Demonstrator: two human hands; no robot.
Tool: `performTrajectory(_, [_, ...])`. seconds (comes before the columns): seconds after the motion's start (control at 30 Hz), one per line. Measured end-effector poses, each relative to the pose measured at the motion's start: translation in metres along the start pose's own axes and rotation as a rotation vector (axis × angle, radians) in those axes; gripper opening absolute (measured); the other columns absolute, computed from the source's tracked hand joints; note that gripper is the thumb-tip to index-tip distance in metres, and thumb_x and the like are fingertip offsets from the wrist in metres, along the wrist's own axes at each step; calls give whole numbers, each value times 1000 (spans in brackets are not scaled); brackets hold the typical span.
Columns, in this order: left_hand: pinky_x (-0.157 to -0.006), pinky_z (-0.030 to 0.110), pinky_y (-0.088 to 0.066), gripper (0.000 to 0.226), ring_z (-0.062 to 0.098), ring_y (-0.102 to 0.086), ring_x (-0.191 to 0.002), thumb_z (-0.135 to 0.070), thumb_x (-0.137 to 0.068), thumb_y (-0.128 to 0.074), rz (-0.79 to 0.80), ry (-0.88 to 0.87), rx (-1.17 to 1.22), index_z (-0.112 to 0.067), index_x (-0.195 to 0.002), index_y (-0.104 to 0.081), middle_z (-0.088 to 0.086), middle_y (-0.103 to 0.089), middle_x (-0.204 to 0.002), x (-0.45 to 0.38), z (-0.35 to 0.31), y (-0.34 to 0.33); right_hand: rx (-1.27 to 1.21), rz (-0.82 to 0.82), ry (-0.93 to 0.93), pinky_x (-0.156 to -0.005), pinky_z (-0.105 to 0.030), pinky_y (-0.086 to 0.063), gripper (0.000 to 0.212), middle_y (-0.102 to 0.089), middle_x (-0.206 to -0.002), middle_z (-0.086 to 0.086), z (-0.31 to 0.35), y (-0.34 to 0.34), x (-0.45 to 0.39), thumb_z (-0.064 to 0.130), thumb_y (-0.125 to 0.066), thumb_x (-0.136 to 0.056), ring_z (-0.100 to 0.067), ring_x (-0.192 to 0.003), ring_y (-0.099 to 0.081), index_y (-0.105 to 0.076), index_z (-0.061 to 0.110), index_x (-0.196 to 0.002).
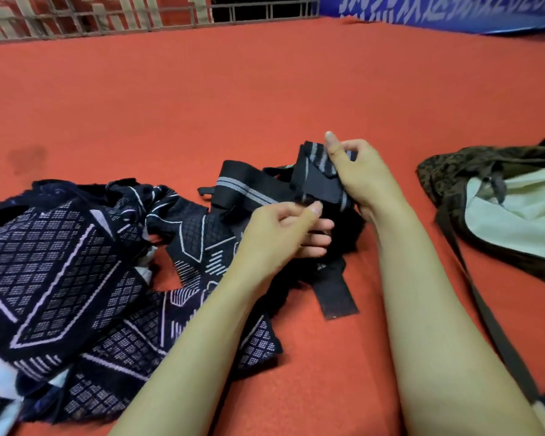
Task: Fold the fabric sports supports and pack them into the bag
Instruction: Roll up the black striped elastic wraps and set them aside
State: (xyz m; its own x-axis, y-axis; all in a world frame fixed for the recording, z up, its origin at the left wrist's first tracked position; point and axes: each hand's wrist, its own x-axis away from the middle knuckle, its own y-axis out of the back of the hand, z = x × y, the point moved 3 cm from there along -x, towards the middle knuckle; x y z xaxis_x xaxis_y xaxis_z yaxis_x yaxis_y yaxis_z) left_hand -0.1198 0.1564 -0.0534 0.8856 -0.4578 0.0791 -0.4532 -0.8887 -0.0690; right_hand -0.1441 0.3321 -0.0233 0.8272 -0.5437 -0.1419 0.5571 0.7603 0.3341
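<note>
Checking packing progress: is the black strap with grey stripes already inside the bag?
No, both hands, left and right, hold the striped strap above the red floor, left of the bag.

Open red floor (265, 89) ahead, all the way to the railing (107, 17) and blue banner (453, 11). Left side blocked by pile of patterned supports (60, 262). Right: bag (501, 199) lying open, its strap (485, 325) trailing beside the right forearm. Narrow bare strip between forearm and strap.
</note>
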Motion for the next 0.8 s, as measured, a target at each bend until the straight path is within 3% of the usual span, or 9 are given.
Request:
performTrajectory(0.13, [-62,33,-61,19,17,-71,-63,-18,-106,-57,-34,-10,-189,-7,-93,-66,3,-76,-79,-8,36,-2,334,-11,-75,-71,-34,-31,47,-59,-96,-4,-35,36,-22,57,-39,-107,-25,-92,-52,-56,13,-101])
performTrajectory(0.27, [-64,39,-63,16,19,-72,-63,-17,-105,-58,-100,-4,-231,-7,-94,-63,-2,-72,-69,-12,47,8,525,51,-180,-59,-42,-30,60,-41,-61,-6,-67,55,-28,56,-43,-106,-33,-67,-41,-37,15,-63])
performTrajectory(0.33, [-66,41,-65,15,19,-72,-61,-16,-105,-58,-95,-9,-241,-6,-96,-63,-4,-71,-68,-10,46,9,615,92,-232,-68,-39,-37,67,-55,-70,-15,-77,64,-29,60,-42,-105,-37,-76,-54,-51,7,-66])
performTrajectory(0.4, [-67,43,-65,14,19,-71,-61,-15,-106,-57,-94,-10,-232,-4,-98,-64,-3,-70,-68,-10,44,10,657,130,-274,-80,-40,-45,70,-68,-97,-26,-85,69,-29,60,-43,-105,-40,-95,-64,-68,-4,-90])
performTrajectory(0.47, [-67,42,-65,14,19,-71,-60,-14,-106,-57,-100,-7,-217,-3,-101,-64,1,-69,-72,-9,43,12,656,107,-279,-89,-42,-48,65,-69,-116,-26,-91,73,-32,59,-46,-104,-40,-107,-64,-70,-1,-107])
performTrajectory(0.57, [-69,41,-65,13,19,-71,-66,-23,-100,-67,-128,-26,-232,-11,-103,-65,0,-66,-76,-9,41,15,665,-10,-319,-101,-45,-45,48,-61,-139,-16,-95,81,-38,57,-54,-102,-37,-128,-55,-65,19,-129])
performTrajectory(0.67, [-74,26,-58,42,11,-68,-79,-52,-81,-83,-144,-155,-533,-30,-109,-60,-10,-64,-90,-6,40,16,747,-95,-349,-114,-50,-31,39,-41,-155,-13,-83,78,-35,44,-59,-103,-39,-145,-28,-57,31,-140])
performTrajectory(0.73, [-78,23,-51,57,5,-59,-89,-57,-72,-86,-162,-284,-781,-34,-113,-54,-14,-57,-100,-8,39,18,748,-139,-140,-117,-48,-25,36,-38,-154,-10,-57,67,-28,38,-60,-103,-38,-145,-24,-60,32,-138])
performTrajectory(0.8, [-79,34,-53,52,8,-57,-92,-47,-74,-84,-214,-350,-865,-34,-112,-52,-14,-55,-101,-12,37,25,718,-18,143,-116,-39,-24,39,-48,-149,-8,-33,46,-19,46,-62,-100,-35,-143,-32,-62,31,-136])
